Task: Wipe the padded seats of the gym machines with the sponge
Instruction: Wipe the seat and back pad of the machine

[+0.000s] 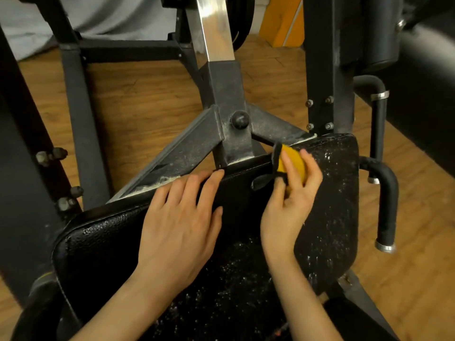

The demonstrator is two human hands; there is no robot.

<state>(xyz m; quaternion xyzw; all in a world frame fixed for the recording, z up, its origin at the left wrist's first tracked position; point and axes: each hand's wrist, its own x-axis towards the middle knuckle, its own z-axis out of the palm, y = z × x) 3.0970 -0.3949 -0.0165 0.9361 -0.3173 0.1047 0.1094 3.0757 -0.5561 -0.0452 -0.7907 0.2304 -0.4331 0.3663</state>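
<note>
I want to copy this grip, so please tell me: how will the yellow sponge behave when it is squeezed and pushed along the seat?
The sponge is probably soft: it bends in the right hand. It seems light, since fingertips alone hold it. White foam flecks on the padded seat suggest wetness, so it may slip.

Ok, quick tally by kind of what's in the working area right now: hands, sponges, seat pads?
Hands: 2, left hand flat on the pad, right hand gripping the sponge
Sponges: 1, yellow sponge with a dark scrub side
Seat pads: 1, black seat pad, white flecks on it
Total: 4
</note>
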